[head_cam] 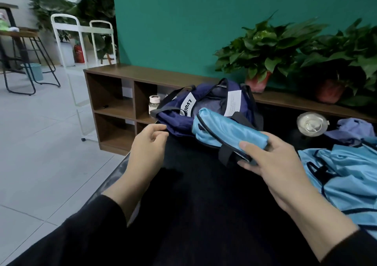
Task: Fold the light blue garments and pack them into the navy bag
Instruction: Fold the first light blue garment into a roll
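While gripped, folded garment [228,130] looks smooth, rectangular.

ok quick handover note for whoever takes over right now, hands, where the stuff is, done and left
Right hand: holds one end of the folded light blue garment, thumb on top; its far end points into the open navy bag.
Left hand: free, fingers loosely curled, hovering just left of the bag and not touching it.
Bag lies unzipped on the black table.
Done: one garment folded and at the bag's mouth.
Left: push it fully in, then fold and pack the unfolded light blue garment on the table to the right.
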